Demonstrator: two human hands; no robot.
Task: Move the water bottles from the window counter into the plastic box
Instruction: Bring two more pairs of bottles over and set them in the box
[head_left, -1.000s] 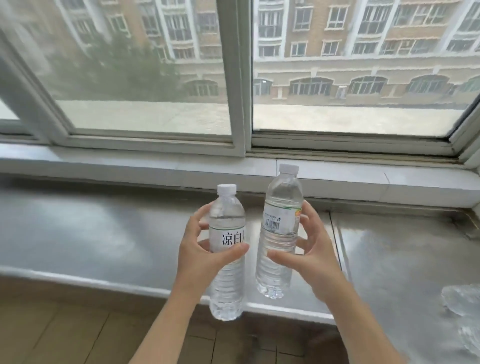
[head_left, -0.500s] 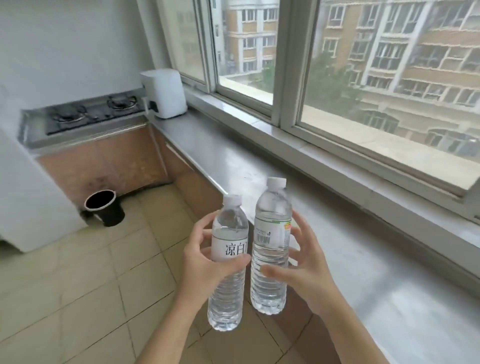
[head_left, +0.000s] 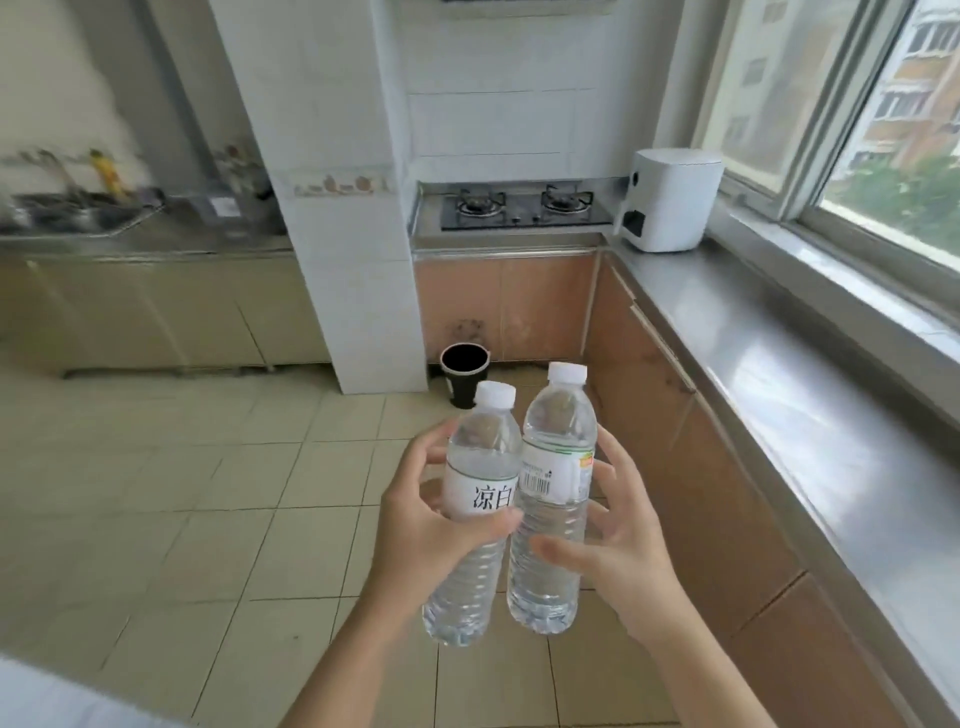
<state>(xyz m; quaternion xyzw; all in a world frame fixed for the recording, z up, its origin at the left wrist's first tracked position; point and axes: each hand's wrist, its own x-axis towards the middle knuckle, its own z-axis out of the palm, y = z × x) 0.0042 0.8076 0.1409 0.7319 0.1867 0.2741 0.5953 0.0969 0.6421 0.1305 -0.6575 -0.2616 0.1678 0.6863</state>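
My left hand (head_left: 415, 525) grips the left water bottle (head_left: 475, 514) around its label, and my right hand (head_left: 615, 545) wraps the right water bottle (head_left: 553, 499) — the two touching, upright. Both hang over the tiled floor (head_left: 182, 519), left of the window counter (head_left: 810, 410) — clear of it.

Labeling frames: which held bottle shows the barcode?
The bottle in the right hand, the taller-sitting one. The left hand holds the bottle with large black characters.

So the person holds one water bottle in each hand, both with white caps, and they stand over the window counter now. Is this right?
Not quite. In the head view the left hand and right hand each hold a white-capped bottle, but over the tiled floor; the window counter lies to the right.
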